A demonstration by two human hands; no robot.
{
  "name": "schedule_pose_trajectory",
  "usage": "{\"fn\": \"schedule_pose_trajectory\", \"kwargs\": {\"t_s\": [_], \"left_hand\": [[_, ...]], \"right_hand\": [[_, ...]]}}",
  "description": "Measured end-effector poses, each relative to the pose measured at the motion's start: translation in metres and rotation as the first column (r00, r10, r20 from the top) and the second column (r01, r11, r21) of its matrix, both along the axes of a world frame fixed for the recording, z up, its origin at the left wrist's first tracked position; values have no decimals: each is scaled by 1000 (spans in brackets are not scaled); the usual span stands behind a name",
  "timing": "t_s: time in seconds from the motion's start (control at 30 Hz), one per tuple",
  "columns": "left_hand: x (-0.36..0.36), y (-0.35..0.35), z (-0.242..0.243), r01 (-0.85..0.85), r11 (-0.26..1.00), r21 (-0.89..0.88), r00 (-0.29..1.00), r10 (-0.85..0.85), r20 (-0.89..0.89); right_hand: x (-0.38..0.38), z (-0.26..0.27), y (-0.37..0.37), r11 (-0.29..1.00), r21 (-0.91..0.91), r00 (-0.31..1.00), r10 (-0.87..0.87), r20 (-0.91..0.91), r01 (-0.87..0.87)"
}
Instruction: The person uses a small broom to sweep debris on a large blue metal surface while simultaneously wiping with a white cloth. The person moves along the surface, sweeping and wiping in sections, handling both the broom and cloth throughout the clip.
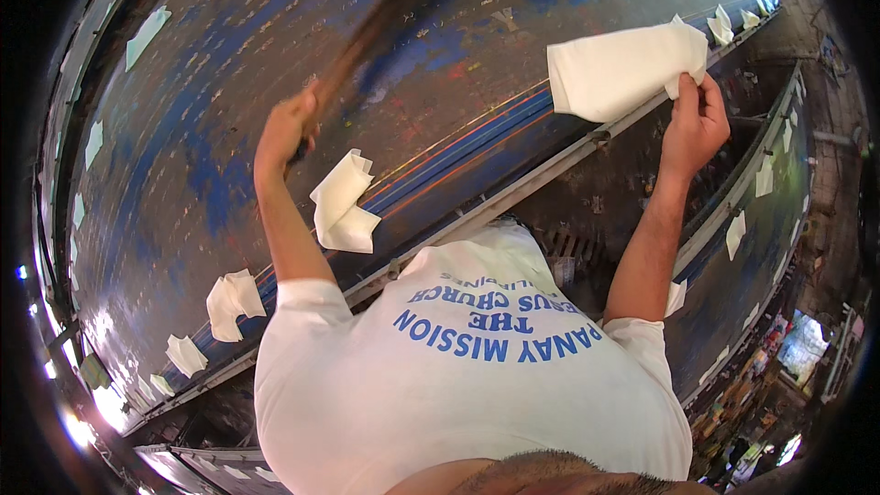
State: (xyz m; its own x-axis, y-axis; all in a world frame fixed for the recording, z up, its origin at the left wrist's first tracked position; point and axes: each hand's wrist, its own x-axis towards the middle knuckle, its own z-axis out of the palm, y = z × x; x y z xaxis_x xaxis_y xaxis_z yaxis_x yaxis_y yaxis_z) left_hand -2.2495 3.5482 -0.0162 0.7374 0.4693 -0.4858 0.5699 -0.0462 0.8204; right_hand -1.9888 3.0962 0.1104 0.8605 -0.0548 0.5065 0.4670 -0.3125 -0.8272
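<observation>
My right hand (694, 120) pinches the near right corner of a white fabric piece (619, 72), between thumb and fingers. The piece spreads flat over the edge of a long, paint-stained table (440, 75). My left hand (289, 127) grips a long brown tool (371, 34), which slants up and away over the table. Motion blur hides its exact kind; a small dark part shows below the fist. Below and right of that hand lies a folded white fabric piece (345, 203). Another crumpled fabric piece (235, 304) rests further left along the same edge.
A metal rail (495, 210) runs along the near table edge, with small bolts or stops on it. More fabric pieces (720, 26) line the edge to the far right. A second stained table (749, 289) with fabric pieces stands at right, beyond a gap.
</observation>
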Motion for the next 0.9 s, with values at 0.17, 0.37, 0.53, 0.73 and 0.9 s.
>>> {"fn": "schedule_pose_trajectory", "kwargs": {"t_s": [0.17, 0.37, 0.53, 0.73, 0.9], "left_hand": [[82, -23, -24, -9, 979, 204, 998, 22, -59], [117, -202, -19, 497, 824, -273, 828, -545, -135], [92, -184, -14, 394, 867, -306, 895, -438, -88], [47, -118, 13, -135, 974, -181, 990, 142, 22], [95, -103, -12, -356, 934, -25, 933, 357, 43]], "right_hand": [[49, -9, 5, 989, -146, 999, 29, -34, -34], [77, -17, 1, 883, -445, 954, 248, 167, -151], [107, -14, -36, 886, -442, 939, 262, 224, -142], [125, 0, -70, 958, -8, 956, 286, 68, -286], [129, 7, -71, 943, 141, 940, 271, 208, -303]]}}
